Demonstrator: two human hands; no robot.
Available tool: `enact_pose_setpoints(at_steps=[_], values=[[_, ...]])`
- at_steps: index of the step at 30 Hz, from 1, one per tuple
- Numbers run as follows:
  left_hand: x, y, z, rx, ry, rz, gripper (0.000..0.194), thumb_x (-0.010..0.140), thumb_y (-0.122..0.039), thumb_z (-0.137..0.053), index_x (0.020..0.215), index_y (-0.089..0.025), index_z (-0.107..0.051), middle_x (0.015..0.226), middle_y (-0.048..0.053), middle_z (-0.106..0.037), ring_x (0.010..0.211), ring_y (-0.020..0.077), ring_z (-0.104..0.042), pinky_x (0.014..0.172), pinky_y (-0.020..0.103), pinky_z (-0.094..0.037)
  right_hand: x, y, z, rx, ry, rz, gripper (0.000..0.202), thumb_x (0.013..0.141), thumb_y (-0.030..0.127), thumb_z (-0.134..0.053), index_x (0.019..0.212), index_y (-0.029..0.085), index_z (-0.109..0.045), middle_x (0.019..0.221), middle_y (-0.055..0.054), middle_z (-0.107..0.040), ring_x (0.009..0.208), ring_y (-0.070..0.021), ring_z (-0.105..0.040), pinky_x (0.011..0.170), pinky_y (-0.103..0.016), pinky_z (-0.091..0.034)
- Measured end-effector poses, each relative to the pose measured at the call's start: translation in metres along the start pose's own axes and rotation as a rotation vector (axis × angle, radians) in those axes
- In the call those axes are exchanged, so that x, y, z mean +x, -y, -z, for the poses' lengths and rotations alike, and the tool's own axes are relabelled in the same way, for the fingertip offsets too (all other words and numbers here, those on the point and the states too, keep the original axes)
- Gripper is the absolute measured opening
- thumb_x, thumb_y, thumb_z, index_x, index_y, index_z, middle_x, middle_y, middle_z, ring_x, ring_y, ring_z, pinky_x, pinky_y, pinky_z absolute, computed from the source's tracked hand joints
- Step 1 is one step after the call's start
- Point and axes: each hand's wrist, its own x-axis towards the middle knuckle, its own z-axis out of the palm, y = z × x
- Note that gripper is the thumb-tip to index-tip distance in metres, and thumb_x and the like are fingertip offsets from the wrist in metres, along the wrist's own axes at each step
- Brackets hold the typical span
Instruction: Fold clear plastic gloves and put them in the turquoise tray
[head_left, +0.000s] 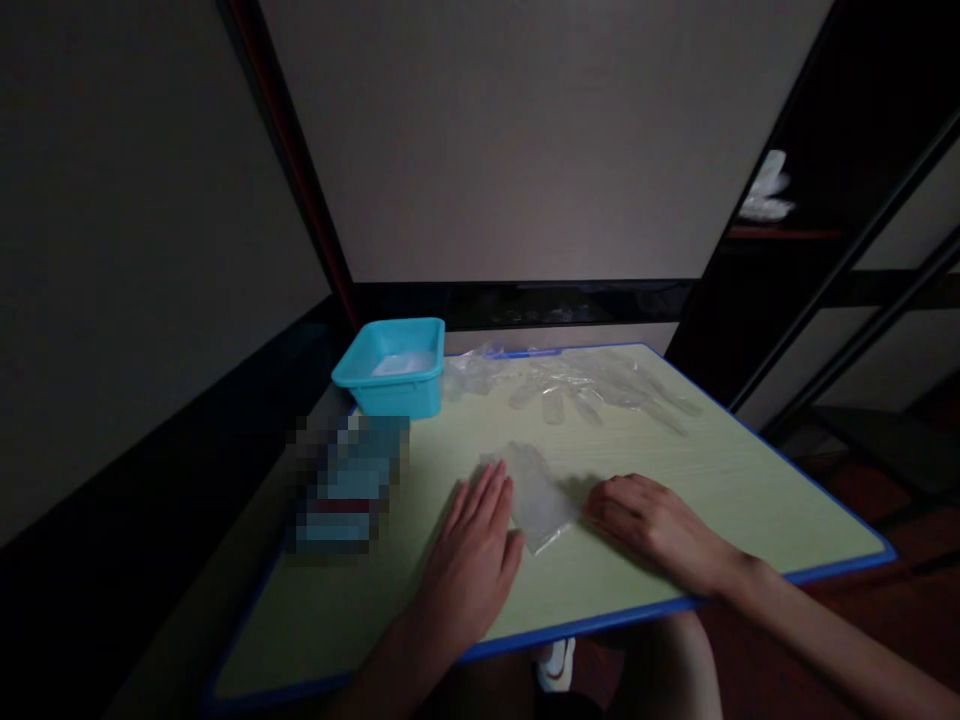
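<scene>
A clear plastic piece (536,500), thin and creased, lies flat on the pale green table (750,510) between my hands. My left hand (476,555) rests palm down with its fingers stretched, the fingertips at the upper left edge of the plastic. Just right of the plastic, my right hand (649,525) lies on the table with its fingers curled under; whatever they hold, if anything, is hidden. Beyond, clear plastic gloves (600,385) are spread out, their finger shapes showing. More crumpled clear plastic (476,372) lies beside them.
A turquoise basket (401,390) with something white inside stands at the back left corner. In front of it is a blurred-out bluish object (349,490). The table has a blue rim, and a pale panel (517,150) rises behind it.
</scene>
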Motion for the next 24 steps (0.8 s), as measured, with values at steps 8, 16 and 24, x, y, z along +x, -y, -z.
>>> enact_pose_setpoints(at_steps=[8, 16, 24], values=[[-0.003, -0.008, -0.003, -0.035, 0.062, -0.031, 0.049, 0.084, -0.025, -0.040, 0.130, -0.010, -0.032, 0.139, 0.012, -0.030, 0.128, 0.0217, -0.024, 0.103, 0.041, -0.028, 0.012, -0.003, -0.011, -0.189, -0.061, 0.292, 0.025, 0.088, 0.012, -0.039, 0.072, 0.014, -0.059, 0.076, -0.004, -0.059, 0.067, -0.0153, -0.050, 0.061, -0.031, -0.039], [-0.003, -0.010, -0.002, -0.057, 0.040, -0.027, 0.048, 0.083, -0.026, -0.041, 0.128, -0.010, -0.035, 0.138, 0.014, -0.032, 0.128, 0.0232, -0.025, 0.102, 0.042, -0.029, 0.018, -0.006, -0.010, -0.120, 0.101, 0.296, 0.027, 0.090, 0.012, -0.035, 0.083, 0.014, -0.060, 0.090, -0.008, -0.063, 0.082, -0.0183, -0.056, 0.069, -0.034, -0.046], [-0.005, -0.014, 0.005, -0.092, 0.037, -0.046, 0.048, 0.078, -0.027, -0.047, 0.123, -0.007, -0.043, 0.130, 0.015, -0.044, 0.120, 0.0257, -0.038, 0.101, 0.043, -0.031, 0.017, -0.010, -0.018, 0.105, 0.131, 0.245, 0.026, 0.088, 0.011, -0.033, 0.102, 0.009, -0.054, 0.117, -0.015, -0.054, 0.110, -0.0207, -0.049, 0.092, -0.037, -0.042]])
